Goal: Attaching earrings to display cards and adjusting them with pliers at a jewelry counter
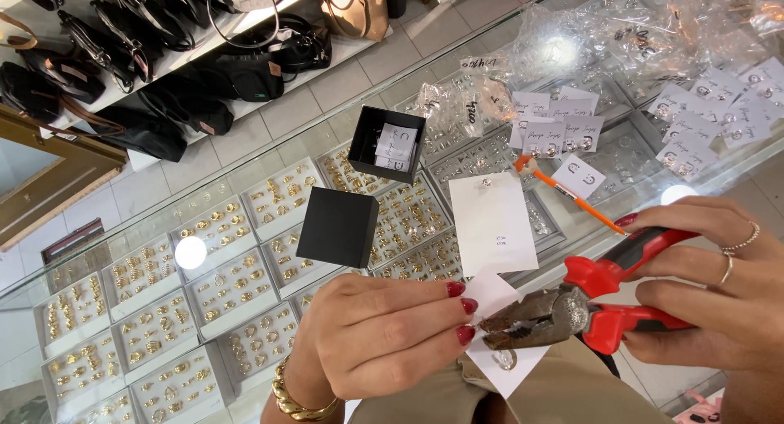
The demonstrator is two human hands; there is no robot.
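Note:
My left hand (384, 334) pinches a small white card (502, 342) at low centre; a small ring-shaped jewel hangs on the card's lower part. My right hand (719, 293) grips red-handled pliers (596, 297), whose grey jaws bite the card just beside my left fingertips. A gold chain bracelet sits on my left wrist, and rings are on my right fingers.
A glass counter (269, 146) covers trays of gold rings and earrings. On it lie a black box lid (339, 226), an open black box (386, 144) with cards, a white card (492, 220), an orange brush (567, 193), several earring cards (719, 106) and plastic bags (621, 32). Handbags (163, 73) line shelves behind.

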